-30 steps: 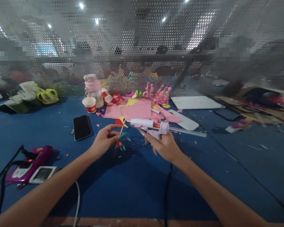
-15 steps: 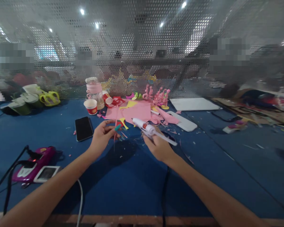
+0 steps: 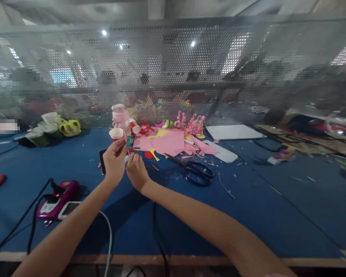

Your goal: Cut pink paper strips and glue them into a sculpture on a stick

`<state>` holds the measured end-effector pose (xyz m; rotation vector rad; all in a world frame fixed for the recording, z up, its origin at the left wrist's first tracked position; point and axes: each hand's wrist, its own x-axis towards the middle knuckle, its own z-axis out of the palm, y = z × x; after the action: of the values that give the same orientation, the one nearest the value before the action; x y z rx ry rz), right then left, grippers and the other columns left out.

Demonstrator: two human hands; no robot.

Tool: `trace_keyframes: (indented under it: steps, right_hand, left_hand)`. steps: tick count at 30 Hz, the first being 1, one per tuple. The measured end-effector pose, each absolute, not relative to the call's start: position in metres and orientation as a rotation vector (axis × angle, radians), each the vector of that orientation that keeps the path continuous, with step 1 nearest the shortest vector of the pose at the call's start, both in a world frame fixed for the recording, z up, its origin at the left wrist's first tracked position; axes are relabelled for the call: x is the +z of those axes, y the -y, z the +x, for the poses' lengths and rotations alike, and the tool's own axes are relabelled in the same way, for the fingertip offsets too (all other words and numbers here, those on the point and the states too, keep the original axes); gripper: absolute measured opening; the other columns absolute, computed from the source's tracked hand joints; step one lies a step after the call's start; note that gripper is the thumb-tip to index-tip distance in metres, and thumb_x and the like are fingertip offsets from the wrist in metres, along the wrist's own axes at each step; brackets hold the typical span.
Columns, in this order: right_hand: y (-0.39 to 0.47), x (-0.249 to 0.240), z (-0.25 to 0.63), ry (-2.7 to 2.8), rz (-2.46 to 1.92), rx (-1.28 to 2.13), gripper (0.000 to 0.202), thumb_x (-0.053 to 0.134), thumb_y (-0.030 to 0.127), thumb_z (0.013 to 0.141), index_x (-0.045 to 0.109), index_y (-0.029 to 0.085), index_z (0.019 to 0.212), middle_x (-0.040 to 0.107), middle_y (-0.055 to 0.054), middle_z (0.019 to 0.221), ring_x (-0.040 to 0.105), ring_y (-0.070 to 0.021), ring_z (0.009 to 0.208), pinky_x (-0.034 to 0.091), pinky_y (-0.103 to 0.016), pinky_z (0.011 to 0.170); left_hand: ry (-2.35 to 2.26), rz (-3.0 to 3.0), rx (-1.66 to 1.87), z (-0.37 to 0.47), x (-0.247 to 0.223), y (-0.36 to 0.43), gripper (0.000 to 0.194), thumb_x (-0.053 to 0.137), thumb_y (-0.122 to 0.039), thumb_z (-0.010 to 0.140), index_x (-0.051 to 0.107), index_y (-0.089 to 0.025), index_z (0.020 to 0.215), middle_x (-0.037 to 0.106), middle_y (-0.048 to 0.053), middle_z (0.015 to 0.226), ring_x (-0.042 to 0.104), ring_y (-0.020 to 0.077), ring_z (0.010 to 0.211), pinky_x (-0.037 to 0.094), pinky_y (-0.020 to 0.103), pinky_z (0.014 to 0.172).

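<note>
My left hand (image 3: 115, 161) pinches a thin pink strip (image 3: 125, 132) with a small teal piece (image 3: 129, 142) on it, held upright above the table. Close against it, my right hand (image 3: 137, 171) has its fingers curled. A pale sliver of the glue gun (image 3: 127, 158) shows between the hands; its body is mostly hidden. A dark cord runs down the table below the right forearm. Beyond the hands lie pink paper sheets (image 3: 170, 142). To their right, dark-handled scissors (image 3: 197, 171) rest on the blue table (image 3: 178, 219).
A paper cup (image 3: 116, 134) and a pink-banded bottle (image 3: 120, 115) stand behind my left hand, with a phone (image 3: 102, 161) partly covered. A purple power strip (image 3: 57, 198) with cables lies left. Curly pink paper pieces (image 3: 194, 125) and a white board (image 3: 235, 132) sit farther back.
My right hand has moved left with the glue gun, up to my left hand and the pink strip. The scissors, hidden behind the right hand before, now show. The view has tilted slightly up.
</note>
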<state>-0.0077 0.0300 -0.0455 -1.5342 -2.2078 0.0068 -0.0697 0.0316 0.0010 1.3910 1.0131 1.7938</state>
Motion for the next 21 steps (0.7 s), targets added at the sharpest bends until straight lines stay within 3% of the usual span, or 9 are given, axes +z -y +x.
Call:
trace_keyframes:
  steps: [4,8,10,12,16,21]
  right_hand:
    - [-0.038,-0.044,0.003,2.284,-1.531,0.121,0.052,0.051,0.029,0.079,0.041,-0.005,0.118,0.044,-0.032,0.119,0.036,-0.0352,0.117,0.035,-0.048,0.088]
    - [-0.025,-0.051,0.055,2.373,-1.463,0.288,0.074,0.053,0.046,0.074,0.032,-0.002,0.127,0.032,-0.031,0.130,0.025,-0.0351,0.125,0.033,-0.049,0.092]
    - [-0.014,-0.054,0.088,2.342,-1.366,0.459,0.070,0.049,0.046,0.077,0.031,0.001,0.128,0.027,-0.029,0.134,0.023,-0.0331,0.126,0.032,-0.047,0.094]
    - [-0.005,-0.054,0.122,2.224,-1.269,0.472,0.054,0.042,0.041,0.082,0.038,0.008,0.125,0.032,-0.024,0.134,0.029,-0.0287,0.125,0.034,-0.044,0.094]
    - [0.000,-0.045,0.172,1.835,-1.163,0.055,0.031,0.037,0.028,0.085,0.049,0.014,0.110,0.053,-0.017,0.112,0.048,-0.0245,0.109,0.040,-0.045,0.090]
    - [0.002,-0.042,0.184,1.936,-0.979,-0.165,0.036,0.036,0.014,0.082,0.042,0.018,0.118,0.051,-0.014,0.117,0.044,-0.0227,0.114,0.038,-0.045,0.094]
  left_hand:
    - [-1.026,1.318,1.753,-0.069,-0.006,-0.035,0.023,0.064,-0.025,0.064,0.061,-0.015,0.085,0.068,0.004,0.081,0.065,0.0153,0.069,0.052,0.026,0.064]
    - [-0.957,1.197,1.808,-0.067,-0.005,-0.035,0.024,0.065,-0.026,0.063,0.062,-0.017,0.085,0.068,0.003,0.079,0.064,0.0132,0.063,0.052,0.024,0.060]
    - [-0.935,1.162,1.835,-0.066,-0.003,-0.034,0.024,0.065,-0.027,0.064,0.062,-0.018,0.086,0.068,0.002,0.078,0.063,0.0118,0.061,0.051,0.024,0.060]
    - [-0.953,1.253,1.713,-0.065,-0.002,-0.033,0.024,0.064,-0.027,0.064,0.063,-0.017,0.086,0.068,0.001,0.072,0.062,0.0114,0.058,0.050,0.023,0.058]
    - [-1.087,1.822,0.936,-0.062,0.000,-0.026,0.020,0.059,-0.021,0.069,0.066,-0.015,0.085,0.064,0.001,0.059,0.060,0.0135,0.054,0.048,0.024,0.053]
    - [-1.122,2.690,0.411,-0.056,-0.011,-0.015,0.030,0.043,-0.008,0.078,0.062,-0.014,0.100,0.063,0.009,0.084,0.058,0.0161,0.074,0.045,0.030,0.069]
